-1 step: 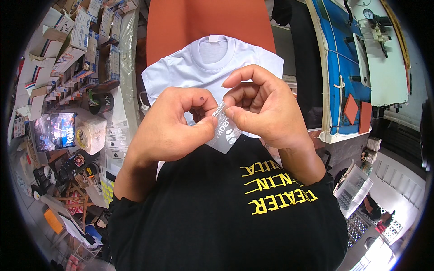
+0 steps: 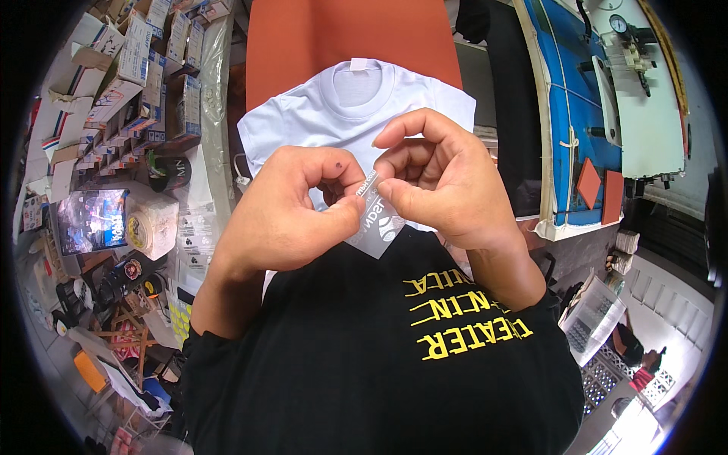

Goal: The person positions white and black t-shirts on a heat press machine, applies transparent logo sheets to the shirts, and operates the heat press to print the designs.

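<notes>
My left hand (image 2: 296,212) and my right hand (image 2: 447,189) both pinch a translucent sheet (image 2: 379,239) with white printed designs, tilted between them. The left thumb and curled fingers grip its left side; the right thumb and forefinger hold its upper right, with the right index finger arched above. Behind the sheet lies a white T-shirt (image 2: 284,125) with its collar at the top, spread on an orange-red board (image 2: 353,26). Part of the shirt is hidden by my hands.
Stacked cardboard boxes (image 2: 129,72) and a lit screen (image 2: 91,220) stand left. A blue-topped machine (image 2: 569,91) with a gauge (image 2: 618,25) and orange pads (image 2: 610,197) is at right. A person (image 2: 633,349) is at lower right, near a plastic rack (image 2: 588,315).
The person at lower right has shifted very slightly. My hands and the sheet look the same.
</notes>
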The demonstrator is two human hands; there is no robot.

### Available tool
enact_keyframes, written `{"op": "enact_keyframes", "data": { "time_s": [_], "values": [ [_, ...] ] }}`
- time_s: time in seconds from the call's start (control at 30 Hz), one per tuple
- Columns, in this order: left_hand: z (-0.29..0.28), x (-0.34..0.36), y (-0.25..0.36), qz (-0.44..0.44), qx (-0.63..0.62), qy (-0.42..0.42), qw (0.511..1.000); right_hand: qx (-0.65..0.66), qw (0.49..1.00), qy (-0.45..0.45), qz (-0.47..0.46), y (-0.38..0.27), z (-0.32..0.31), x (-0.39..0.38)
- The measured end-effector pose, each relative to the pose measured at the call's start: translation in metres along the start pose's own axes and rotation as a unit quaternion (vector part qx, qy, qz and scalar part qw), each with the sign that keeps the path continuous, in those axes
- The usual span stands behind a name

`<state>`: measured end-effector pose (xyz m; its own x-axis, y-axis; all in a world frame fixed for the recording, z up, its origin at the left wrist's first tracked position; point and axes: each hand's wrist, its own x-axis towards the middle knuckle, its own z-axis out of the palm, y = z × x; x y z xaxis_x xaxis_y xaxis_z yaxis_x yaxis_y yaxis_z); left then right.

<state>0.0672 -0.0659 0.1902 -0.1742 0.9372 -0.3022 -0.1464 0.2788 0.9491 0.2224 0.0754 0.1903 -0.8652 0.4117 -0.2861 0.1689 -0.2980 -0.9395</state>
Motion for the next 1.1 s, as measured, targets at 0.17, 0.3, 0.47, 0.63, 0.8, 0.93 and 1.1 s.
{"op": "enact_keyframes", "data": {
  "time_s": [0.17, 0.3, 0.47, 0.63, 0.8, 0.93, 1.1],
  "values": [
    [-0.001, 0.001, 0.000, 0.003, -0.009, 0.004, 1.000, 0.033, 0.999, 0.013, 0.011, -0.001, -0.001, 0.000],
    [0.007, 0.001, -0.011, 0.036, -0.059, 0.053, 0.996, 0.052, 0.996, 0.060, -0.030, 0.007, -0.005, 0.005],
    [0.005, 0.002, -0.019, 0.056, -0.103, 0.119, 0.986, 0.072, 0.996, 0.047, -0.026, 0.011, -0.005, 0.001],
    [-0.001, 0.000, -0.010, 0.060, -0.031, 0.100, 0.993, 0.051, 0.998, 0.028, -0.017, 0.003, -0.001, 0.000],
    [0.000, -0.001, -0.006, 0.030, -0.019, 0.089, 0.995, 0.030, 0.999, 0.020, -0.010, 0.002, 0.001, 0.000],
    [0.001, -0.001, -0.003, 0.019, -0.013, 0.087, 0.996, 0.010, 1.000, 0.023, -0.013, 0.002, 0.002, -0.001],
    [0.001, -0.001, -0.006, 0.053, -0.008, 0.089, 0.995, -0.002, 1.000, 0.026, -0.011, 0.001, 0.004, 0.000]
  ]
}}
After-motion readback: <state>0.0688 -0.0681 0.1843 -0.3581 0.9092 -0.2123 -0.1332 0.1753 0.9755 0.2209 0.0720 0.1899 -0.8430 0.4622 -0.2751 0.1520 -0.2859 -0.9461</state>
